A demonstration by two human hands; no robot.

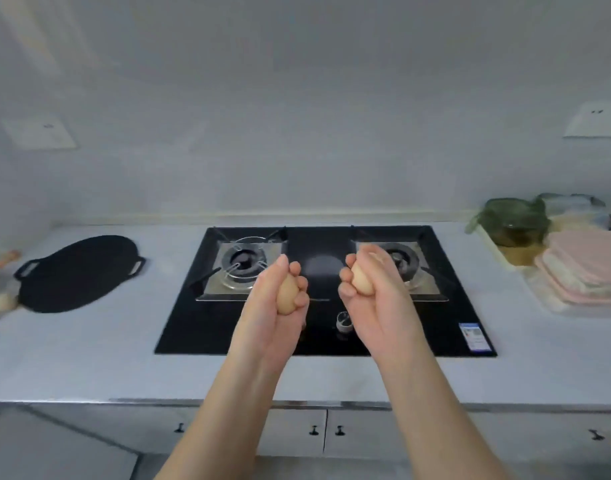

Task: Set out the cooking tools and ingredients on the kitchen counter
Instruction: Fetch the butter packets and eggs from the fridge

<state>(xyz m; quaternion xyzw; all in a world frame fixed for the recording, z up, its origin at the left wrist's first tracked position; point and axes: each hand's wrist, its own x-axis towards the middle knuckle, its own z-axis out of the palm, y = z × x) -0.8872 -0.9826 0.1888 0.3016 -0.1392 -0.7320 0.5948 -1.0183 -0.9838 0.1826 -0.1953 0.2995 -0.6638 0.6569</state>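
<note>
Holding one egg each, the left hand (279, 299) curls around its egg (287, 294) and the right hand (369, 282) around the other egg (362, 279), above the stove (324, 341). Cupped fingers probably guard against cracking before placement on the counter (89, 362).

left hand (274, 306) and right hand (373, 289) each grip what looks like an egg above the stove (317, 337).
</note>
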